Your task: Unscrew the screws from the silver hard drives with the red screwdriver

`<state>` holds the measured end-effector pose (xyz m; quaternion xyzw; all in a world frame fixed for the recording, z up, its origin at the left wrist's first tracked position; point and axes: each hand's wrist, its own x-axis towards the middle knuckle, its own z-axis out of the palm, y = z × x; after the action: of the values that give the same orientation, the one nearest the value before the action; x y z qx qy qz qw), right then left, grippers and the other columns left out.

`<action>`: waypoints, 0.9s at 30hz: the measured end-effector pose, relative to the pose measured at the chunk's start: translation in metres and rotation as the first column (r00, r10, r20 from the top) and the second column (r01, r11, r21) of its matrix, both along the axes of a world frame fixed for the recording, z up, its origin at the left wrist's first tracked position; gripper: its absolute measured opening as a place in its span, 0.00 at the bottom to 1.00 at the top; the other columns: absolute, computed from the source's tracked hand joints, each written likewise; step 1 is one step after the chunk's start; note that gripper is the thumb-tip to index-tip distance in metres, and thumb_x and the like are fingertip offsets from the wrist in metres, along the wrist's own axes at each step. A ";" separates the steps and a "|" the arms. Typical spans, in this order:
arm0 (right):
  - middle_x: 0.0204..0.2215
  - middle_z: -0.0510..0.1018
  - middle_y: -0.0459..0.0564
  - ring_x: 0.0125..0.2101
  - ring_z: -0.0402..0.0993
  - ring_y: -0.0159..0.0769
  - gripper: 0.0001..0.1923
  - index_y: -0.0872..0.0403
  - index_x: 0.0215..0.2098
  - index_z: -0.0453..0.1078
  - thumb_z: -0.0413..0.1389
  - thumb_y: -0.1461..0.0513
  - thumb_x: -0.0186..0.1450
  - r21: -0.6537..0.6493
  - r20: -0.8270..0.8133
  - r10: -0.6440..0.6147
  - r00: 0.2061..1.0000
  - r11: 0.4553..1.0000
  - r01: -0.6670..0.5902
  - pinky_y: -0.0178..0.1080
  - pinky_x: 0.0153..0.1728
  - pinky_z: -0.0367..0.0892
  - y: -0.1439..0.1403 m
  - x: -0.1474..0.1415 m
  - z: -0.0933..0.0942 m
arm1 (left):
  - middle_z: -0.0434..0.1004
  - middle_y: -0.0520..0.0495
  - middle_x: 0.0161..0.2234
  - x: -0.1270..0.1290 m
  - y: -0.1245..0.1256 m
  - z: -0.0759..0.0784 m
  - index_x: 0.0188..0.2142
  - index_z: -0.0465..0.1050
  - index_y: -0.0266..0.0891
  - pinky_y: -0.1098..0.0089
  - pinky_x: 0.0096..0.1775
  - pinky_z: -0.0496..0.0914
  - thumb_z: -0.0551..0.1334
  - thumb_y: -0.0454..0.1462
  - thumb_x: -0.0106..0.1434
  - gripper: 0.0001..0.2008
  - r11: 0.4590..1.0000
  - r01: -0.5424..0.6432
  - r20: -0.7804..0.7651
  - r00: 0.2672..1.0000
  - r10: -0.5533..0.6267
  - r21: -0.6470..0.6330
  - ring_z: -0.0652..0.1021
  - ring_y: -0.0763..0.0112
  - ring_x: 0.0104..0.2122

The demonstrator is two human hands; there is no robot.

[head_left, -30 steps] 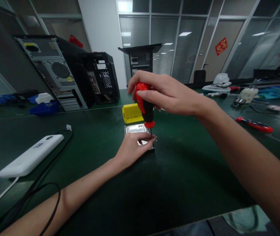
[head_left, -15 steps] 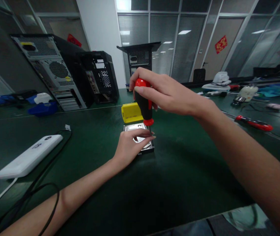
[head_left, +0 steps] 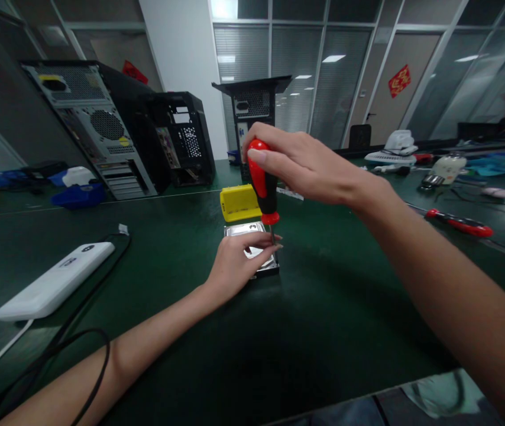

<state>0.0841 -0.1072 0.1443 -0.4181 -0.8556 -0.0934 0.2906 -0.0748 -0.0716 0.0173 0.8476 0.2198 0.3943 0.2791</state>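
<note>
A silver hard drive (head_left: 244, 228) lies flat on the green table, partly covered by my left hand. Wrapped around the red and black handle of an upright screwdriver (head_left: 270, 195) is my right hand (head_left: 294, 160), closed, with its thumb against the handle's top. The metal shaft points down at the drive's right side. My left hand (head_left: 239, 257) rests over the drive, its thumb and forefinger pinched around the lower shaft. The tip, and any screw under it, is hidden by those fingers. Just behind the drive is a yellow plastic tray (head_left: 240, 204).
Computer cases (head_left: 115, 130) stand at the back left, another case (head_left: 252, 106) behind my right hand. A white power strip (head_left: 55, 281) and black cable (head_left: 97, 284) lie left, the cable crossing my left forearm. A second screwdriver (head_left: 459, 223) is at right, near a bottle (head_left: 450, 168).
The screwdriver handle has turned, so its red side now faces me where black did. My right fingers have shifted slightly on it. The left hand keeps its pinch on the drive.
</note>
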 end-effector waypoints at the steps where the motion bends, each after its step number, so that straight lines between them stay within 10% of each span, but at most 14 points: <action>1: 0.36 0.70 0.48 0.32 0.68 0.29 0.20 0.59 0.45 0.62 0.36 0.53 0.71 -0.036 -0.015 0.046 0.999 0.998 -0.046 0.36 0.35 0.64 0.000 0.002 0.001 | 0.82 0.49 0.36 0.000 0.000 0.000 0.39 0.77 0.39 0.72 0.38 0.74 0.64 0.37 0.60 0.08 1.000 0.007 0.000 1.000 -0.007 0.002 0.81 0.70 0.35; 10: 0.35 0.73 0.48 0.33 0.70 0.28 0.12 0.57 0.39 0.62 0.52 0.55 0.66 -0.183 -0.363 0.303 0.881 0.904 -0.386 0.30 0.33 0.67 0.009 0.009 -0.004 | 0.81 0.46 0.39 0.000 0.001 -0.001 0.45 0.74 0.37 0.66 0.44 0.74 0.64 0.36 0.61 0.12 0.996 0.078 0.002 0.997 -0.078 -0.032 0.81 0.66 0.38; 17: 0.37 0.71 0.46 0.37 0.69 0.30 0.11 0.55 0.38 0.65 0.54 0.56 0.64 -0.021 -0.254 0.249 0.935 0.965 -0.262 0.33 0.39 0.66 0.003 0.006 -0.003 | 0.80 0.46 0.42 -0.003 0.008 -0.004 0.54 0.66 0.39 0.65 0.45 0.74 0.67 0.36 0.57 0.25 0.996 0.091 0.124 0.988 -0.087 -0.024 0.80 0.65 0.40; 22: 0.37 0.72 0.47 0.37 0.69 0.30 0.14 0.57 0.40 0.66 0.42 0.59 0.71 -0.022 -0.174 0.233 0.957 0.970 -0.240 0.34 0.40 0.65 -0.004 0.007 0.001 | 0.81 0.48 0.36 -0.006 0.010 0.000 0.44 0.75 0.39 0.67 0.43 0.72 0.60 0.38 0.64 0.10 1.000 -0.021 0.181 0.983 0.019 0.010 0.80 0.67 0.37; 27: 0.40 0.72 0.48 0.36 0.70 0.28 0.13 0.57 0.46 0.65 0.44 0.59 0.70 -0.126 -0.156 0.294 0.943 0.941 -0.314 0.33 0.36 0.66 -0.010 0.010 0.006 | 0.79 0.49 0.27 -0.009 0.015 0.004 0.28 0.77 0.38 0.67 0.42 0.70 0.54 0.40 0.68 0.17 0.994 -0.112 0.271 0.956 0.108 -0.001 0.79 0.69 0.32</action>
<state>0.0941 -0.1168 0.1507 -0.3067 -0.8929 0.0455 0.3266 -0.0834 -0.0566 0.0209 0.7742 0.2235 0.5229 0.2781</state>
